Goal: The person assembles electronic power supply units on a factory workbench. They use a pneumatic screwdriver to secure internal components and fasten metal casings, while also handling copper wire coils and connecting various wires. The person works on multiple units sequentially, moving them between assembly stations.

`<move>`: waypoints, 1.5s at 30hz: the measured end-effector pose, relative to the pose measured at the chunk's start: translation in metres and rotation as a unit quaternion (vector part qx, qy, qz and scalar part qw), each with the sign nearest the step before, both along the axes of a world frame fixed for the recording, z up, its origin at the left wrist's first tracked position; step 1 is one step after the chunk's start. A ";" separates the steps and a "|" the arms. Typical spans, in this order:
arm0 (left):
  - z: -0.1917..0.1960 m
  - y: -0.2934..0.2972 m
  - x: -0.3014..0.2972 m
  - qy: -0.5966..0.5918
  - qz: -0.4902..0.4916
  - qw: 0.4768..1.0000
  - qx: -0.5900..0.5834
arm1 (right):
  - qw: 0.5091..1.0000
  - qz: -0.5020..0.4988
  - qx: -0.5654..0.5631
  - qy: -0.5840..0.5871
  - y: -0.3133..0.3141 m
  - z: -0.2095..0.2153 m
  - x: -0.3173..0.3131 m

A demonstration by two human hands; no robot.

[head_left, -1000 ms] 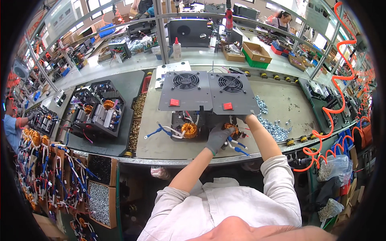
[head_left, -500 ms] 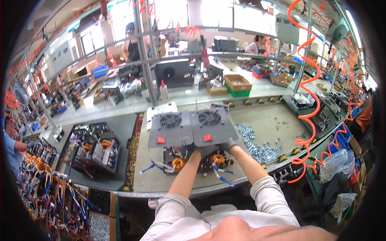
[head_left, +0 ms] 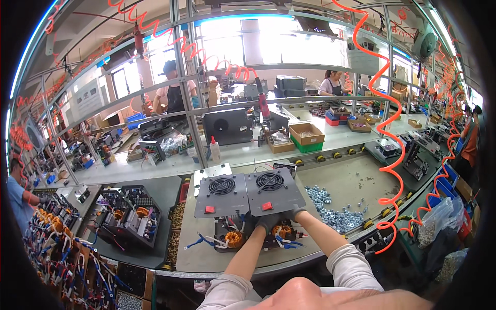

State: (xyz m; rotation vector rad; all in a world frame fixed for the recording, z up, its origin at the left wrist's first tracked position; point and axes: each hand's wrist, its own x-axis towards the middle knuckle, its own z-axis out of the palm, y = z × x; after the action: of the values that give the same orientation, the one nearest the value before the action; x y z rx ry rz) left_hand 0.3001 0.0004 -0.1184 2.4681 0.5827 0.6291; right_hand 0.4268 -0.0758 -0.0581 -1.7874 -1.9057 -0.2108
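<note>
Two grey panels with round fan grilles looked like matt painted sheet metal, each bearing a glossy red plastic switch. Both hands, left hand and right hand, wore grey knitted cloth gloves. Copper-coloured wire coils shone beside blue plastic-sheathed leads. The bench mat appeared dull and smooth. A heap of bright metal nuts glinted. The coiled hose was glossy orange plastic.

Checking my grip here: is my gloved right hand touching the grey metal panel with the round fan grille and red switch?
Touching. In the head view, the gloved right hand grips the near edge of the right grey fan panel, no gap between them.
</note>
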 end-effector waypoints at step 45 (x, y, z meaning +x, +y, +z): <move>-0.040 0.033 0.002 -0.021 0.016 0.999 0.045 | 0.995 0.008 0.021 -0.102 0.013 0.010 -0.023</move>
State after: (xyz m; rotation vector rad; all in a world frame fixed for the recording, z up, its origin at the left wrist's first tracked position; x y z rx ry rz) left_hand 0.3024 0.0336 -0.1589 2.5269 0.5919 0.7329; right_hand 0.4040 -0.0624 -0.0483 -1.7800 -2.0395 -0.4387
